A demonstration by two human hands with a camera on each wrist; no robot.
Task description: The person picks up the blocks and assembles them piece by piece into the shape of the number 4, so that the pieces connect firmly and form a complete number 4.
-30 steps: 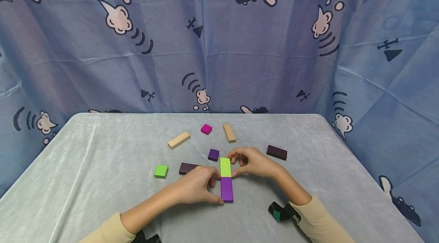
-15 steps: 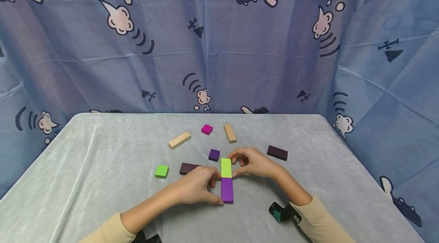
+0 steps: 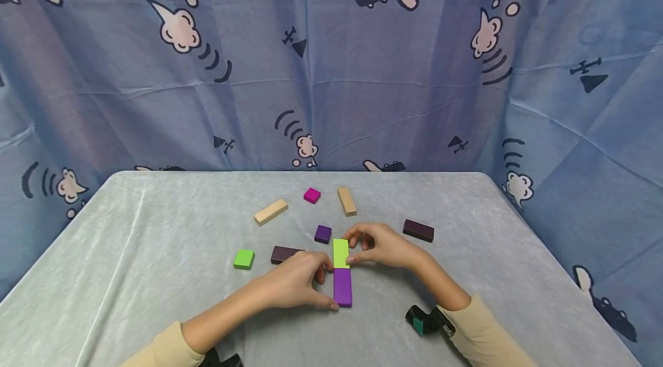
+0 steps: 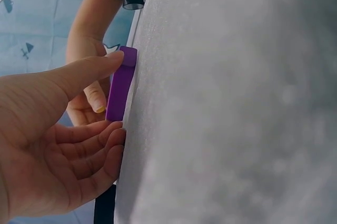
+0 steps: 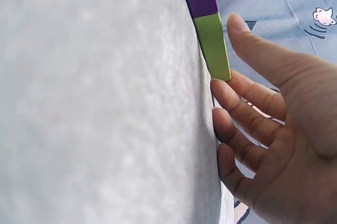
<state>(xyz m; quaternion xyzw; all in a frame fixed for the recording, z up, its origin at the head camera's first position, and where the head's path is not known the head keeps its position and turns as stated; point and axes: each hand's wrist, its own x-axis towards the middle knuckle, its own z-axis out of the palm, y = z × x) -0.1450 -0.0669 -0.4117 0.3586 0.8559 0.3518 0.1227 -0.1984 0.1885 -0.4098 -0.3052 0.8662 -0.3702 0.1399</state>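
Observation:
A purple block (image 3: 343, 287) and a lime green block (image 3: 340, 253) lie end to end in a line on the cloth-covered table. My left hand (image 3: 297, 281) pinches the purple block, with the thumb (image 4: 112, 61) at its near end and fingertips by its far end on the left side. From the right, my right hand (image 3: 385, 246) reaches to the lime block. Its fingertips touch the lime block's far end, while the thumb (image 5: 238, 23) hovers just off its top in the right wrist view. My left hand partly covers a dark brown block (image 3: 284, 254).
Beyond the hands lie a dark purple cube (image 3: 323, 234), a magenta block (image 3: 312, 195) and two pale wooden blocks, one left (image 3: 271, 211) and one right (image 3: 346, 201). A green block (image 3: 244, 259) sits left; another dark brown block (image 3: 418, 230) sits right. A patterned curtain (image 3: 331, 68) hangs behind.
My right thumb has shifted slightly left, from the lime block's side to over its edge. The left hand and both blocks stay in place.

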